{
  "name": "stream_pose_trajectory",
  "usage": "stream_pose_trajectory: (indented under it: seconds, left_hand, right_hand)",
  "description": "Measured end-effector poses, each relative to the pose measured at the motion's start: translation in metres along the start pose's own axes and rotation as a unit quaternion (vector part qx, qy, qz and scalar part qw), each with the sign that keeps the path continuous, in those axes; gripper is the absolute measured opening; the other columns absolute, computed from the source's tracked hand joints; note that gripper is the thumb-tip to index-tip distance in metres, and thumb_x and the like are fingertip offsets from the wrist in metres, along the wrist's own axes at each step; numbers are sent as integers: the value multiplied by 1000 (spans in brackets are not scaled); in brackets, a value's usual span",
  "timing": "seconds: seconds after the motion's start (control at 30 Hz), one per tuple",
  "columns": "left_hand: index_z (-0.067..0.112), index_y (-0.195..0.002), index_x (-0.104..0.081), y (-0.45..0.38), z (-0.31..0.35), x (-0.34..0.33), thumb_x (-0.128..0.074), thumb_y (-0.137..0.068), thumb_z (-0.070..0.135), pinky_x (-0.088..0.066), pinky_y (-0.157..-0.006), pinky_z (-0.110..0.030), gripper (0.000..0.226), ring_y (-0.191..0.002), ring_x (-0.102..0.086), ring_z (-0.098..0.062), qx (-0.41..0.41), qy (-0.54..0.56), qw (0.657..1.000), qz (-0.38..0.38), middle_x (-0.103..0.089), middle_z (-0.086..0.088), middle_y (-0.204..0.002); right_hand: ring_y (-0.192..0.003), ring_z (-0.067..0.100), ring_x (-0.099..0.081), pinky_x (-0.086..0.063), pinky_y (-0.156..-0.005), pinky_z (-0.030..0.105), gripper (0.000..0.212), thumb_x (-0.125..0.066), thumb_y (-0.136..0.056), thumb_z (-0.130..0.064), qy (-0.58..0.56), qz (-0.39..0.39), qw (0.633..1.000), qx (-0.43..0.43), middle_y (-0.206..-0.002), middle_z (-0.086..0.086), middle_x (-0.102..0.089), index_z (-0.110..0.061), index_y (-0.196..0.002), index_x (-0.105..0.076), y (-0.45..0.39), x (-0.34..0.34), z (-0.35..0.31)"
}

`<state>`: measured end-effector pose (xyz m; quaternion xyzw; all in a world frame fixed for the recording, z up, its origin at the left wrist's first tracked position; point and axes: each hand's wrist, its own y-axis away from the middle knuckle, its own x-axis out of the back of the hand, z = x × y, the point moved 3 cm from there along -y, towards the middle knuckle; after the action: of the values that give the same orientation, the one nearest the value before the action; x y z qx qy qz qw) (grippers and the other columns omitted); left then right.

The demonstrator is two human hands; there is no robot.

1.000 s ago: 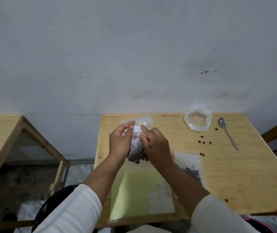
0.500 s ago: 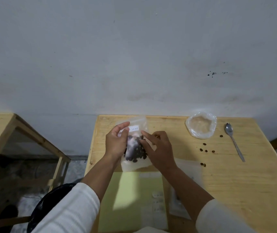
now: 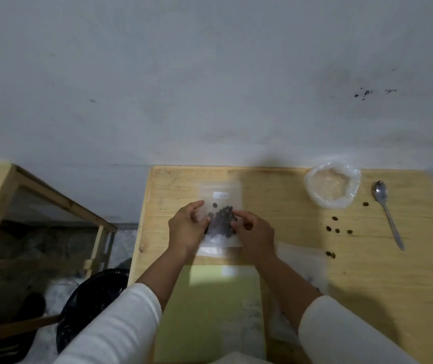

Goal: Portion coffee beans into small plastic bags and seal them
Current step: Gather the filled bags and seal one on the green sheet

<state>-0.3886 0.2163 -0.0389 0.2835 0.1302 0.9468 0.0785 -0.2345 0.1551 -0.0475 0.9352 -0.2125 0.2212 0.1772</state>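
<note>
Both forearms in white sleeves reach forward over the pale wooden table point(image 3: 367, 298), the left hand point(image 3: 187, 228) and right hand point(image 3: 256, 232) meeting palms-down on the small clear plastic bag of dark coffee beans point(image 3: 222, 219). The fingers of each hand are curled and appear to pinch the bag's side edges, though blur hides the exact contact. The bag lies flat on the table, its long axis running away from the person, its white-labelled end pointing towards the wall.
</note>
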Motion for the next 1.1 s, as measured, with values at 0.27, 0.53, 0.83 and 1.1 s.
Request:
stream_pose_trajectory:
  seconds: [0.27, 0.53, 0.83, 1.1]
  left_hand:
    - [9, -132, -52, 5, -19, -14, -60, -88, 17, -21, -106, -14, 45, -132, -40, -16, -76, -180, 980, -30, -41, -5, -146]
    - [0, -144, -24, 17, -22, -27, -15, -98, 22, -10, -117, -28, 52, -140, -22, -23, -176, -367, 912, -57, -32, -13, -149]
    - [-2, -108, -61, 19, -3, -16, -59, -85, 8, -41, -94, -30, 25, -102, -56, -28, -223, -362, 904, -50, -61, -16, -109]
    - [6, -136, -42, 67, 13, -61, -39, -97, 16, -34, -102, -32, 41, -124, -42, -27, -278, -301, 899, -157, -50, -13, -133]
  right_hand:
    - [-87, 15, -49, -27, -69, 8, 31, -64, -84, -11, 126, -7, 991, 49, -102, 9, -51, -8, -114, -65, 5, -18, 19]
    - [-81, 27, -63, -53, -71, 27, 33, -44, -76, -14, 309, -42, 913, 261, -87, 14, -67, 2, -91, -68, 14, -25, 8]
    - [-87, 29, -65, -55, -79, 31, 31, -60, -73, -11, 398, -88, 872, 270, -94, 15, -67, 3, -100, -65, 26, -16, 2]
    - [-122, 30, -47, -48, -94, 38, 43, -45, -90, -22, 350, 78, 932, 44, -132, 16, -50, -4, -128, -51, 71, 66, 39]
